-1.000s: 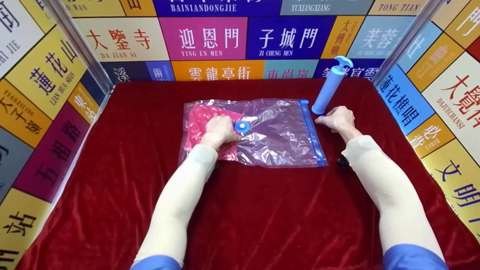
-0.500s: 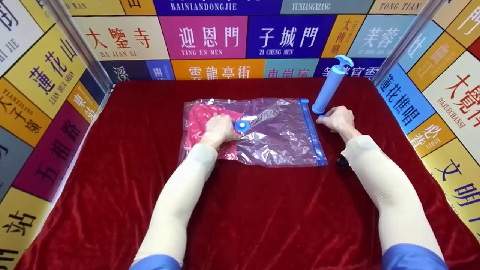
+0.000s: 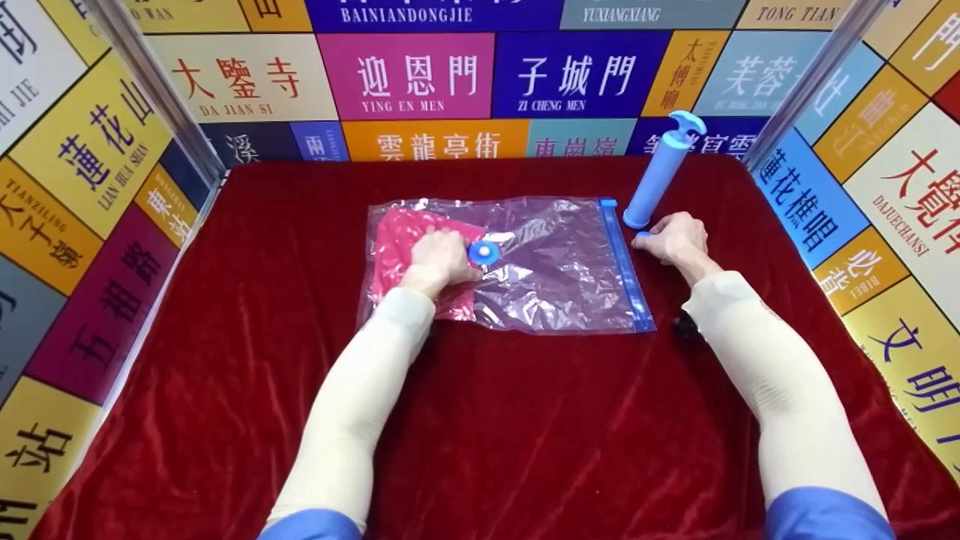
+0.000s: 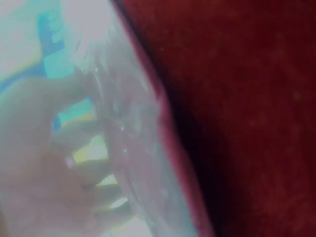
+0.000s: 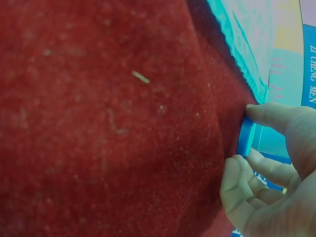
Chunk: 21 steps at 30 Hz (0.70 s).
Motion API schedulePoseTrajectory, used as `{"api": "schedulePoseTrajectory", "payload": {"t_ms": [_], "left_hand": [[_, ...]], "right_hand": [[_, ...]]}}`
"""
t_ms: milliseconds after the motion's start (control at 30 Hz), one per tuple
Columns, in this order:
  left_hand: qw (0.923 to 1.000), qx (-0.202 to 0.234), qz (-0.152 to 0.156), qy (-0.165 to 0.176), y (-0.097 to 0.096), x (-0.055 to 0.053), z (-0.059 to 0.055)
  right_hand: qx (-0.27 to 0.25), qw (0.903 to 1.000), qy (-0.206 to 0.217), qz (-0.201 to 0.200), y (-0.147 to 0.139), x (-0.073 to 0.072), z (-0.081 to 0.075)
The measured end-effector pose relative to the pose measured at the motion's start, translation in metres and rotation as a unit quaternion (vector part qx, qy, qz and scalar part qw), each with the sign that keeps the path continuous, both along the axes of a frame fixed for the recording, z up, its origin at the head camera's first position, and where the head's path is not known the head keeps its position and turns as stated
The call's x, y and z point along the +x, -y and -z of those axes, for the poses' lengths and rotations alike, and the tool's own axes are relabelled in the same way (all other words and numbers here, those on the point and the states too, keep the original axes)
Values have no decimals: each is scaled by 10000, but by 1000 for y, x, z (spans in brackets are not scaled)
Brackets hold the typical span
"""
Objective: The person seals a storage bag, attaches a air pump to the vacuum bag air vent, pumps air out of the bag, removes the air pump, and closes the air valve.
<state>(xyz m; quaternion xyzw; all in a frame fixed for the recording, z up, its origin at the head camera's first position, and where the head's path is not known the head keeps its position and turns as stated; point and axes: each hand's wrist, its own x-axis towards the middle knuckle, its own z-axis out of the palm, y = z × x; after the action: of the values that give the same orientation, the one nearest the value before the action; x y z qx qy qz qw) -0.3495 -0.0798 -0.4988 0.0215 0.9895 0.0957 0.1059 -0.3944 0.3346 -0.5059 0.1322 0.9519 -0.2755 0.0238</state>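
Note:
A clear plastic vacuum storage bag (image 3: 555,262) lies flat on the red cloth, with a folded pink cloth (image 3: 397,232) inside its left part. My left hand (image 3: 441,259) rests on the bag over the pink cloth, right beside the round blue valve (image 3: 484,253). In the hazy left wrist view, the left hand's fingertips (image 4: 84,170) meet the bag's surface. To the right of the bag, my right hand (image 3: 679,238) pinches a small blue cap (image 5: 245,138) between thumb and fingers, low at the cloth. In the head view only the edge of this cap shows past the thumb.
A blue hand pump (image 3: 656,180) stands upright just behind the right hand. The bag's blue zip strip (image 3: 628,270) faces right. Dark red velvet (image 3: 555,435) covers the table, and printed panels (image 3: 420,79) rise at the back and both sides.

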Motion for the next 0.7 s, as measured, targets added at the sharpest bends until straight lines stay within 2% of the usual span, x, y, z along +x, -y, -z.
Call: {"api": "schedulePoseTrajectory", "payload": {"t_ms": [533,700], "left_hand": [[9999,144,23,-48,0,0,1],[9999,61,43,-92,0,1,0]], "right_hand": [[136,9999,-29,-101,10,8,-8],[165,9994,-142,-262,19,9,-10]]}}
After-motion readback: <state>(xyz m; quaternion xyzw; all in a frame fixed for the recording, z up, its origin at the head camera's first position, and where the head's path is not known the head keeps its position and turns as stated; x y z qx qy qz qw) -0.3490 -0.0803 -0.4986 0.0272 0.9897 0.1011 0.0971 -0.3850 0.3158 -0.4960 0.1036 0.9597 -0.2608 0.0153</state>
